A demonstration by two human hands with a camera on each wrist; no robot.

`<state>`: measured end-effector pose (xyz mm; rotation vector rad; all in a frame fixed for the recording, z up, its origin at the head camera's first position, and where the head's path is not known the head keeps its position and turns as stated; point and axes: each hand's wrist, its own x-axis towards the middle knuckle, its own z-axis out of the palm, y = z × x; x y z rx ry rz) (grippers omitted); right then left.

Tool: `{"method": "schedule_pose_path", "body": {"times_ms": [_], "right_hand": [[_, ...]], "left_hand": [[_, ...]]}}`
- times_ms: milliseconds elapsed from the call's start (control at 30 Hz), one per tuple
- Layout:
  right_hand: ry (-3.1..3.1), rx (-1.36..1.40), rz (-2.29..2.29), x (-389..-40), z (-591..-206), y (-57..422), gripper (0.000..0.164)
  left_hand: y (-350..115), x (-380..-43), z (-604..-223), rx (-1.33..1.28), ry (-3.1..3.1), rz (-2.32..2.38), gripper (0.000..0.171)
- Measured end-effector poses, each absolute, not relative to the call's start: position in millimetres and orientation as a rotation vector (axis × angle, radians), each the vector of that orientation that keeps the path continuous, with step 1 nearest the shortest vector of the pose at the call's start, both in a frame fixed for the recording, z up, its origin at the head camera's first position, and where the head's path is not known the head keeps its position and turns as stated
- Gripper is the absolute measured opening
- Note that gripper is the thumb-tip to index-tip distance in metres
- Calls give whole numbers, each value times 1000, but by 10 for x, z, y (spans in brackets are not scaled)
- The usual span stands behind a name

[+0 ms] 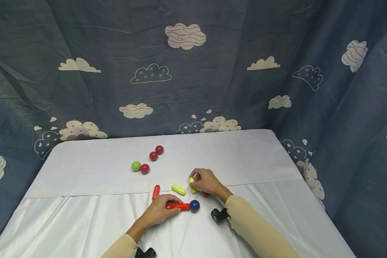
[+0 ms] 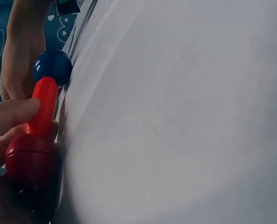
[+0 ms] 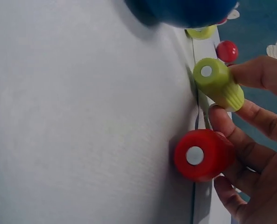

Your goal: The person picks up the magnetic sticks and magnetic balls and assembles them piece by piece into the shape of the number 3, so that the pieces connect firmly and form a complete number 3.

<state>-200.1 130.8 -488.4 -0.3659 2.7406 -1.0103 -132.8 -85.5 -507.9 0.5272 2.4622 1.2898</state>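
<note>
My left hand (image 1: 157,211) grips a red rod (image 2: 46,105) between thumb and fingers. One end of it carries a dark red ball (image 2: 31,161), the other a blue ball (image 2: 53,68). With thumb and fingertips my right hand (image 1: 208,181) pinches a short yellow-green rod (image 3: 215,84), whose pale round end disc faces the right wrist camera. Another red rod (image 3: 203,155) lies under the right hand's lower fingers, mostly hidden in the head view. Between the hands lies a second yellow-green rod (image 1: 178,190). Just beyond the left hand is a loose red rod (image 1: 156,192).
Farther back on the white-covered table (image 1: 93,168) are a green ball (image 1: 135,166) beside a red ball (image 1: 144,168), and two more red balls (image 1: 153,156) close together. A dark blue cloud-print curtain (image 1: 116,43) hangs behind and along the sides.
</note>
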Motion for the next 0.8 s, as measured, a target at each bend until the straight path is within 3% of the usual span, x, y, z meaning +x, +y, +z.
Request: {"method": "schedule_pose_path", "body": {"times_ms": [367, 800], "right_hand": [[2686, -263, -1263, -1933, -4772, 1308, 23], [2615, -239, -1313, -1772, -4762, 1342, 22]], "left_hand": [[-870, -1355, -5085, 663, 2533, 1267, 17], [-876, -1348, -5064, 636, 2508, 1269, 17]]}}
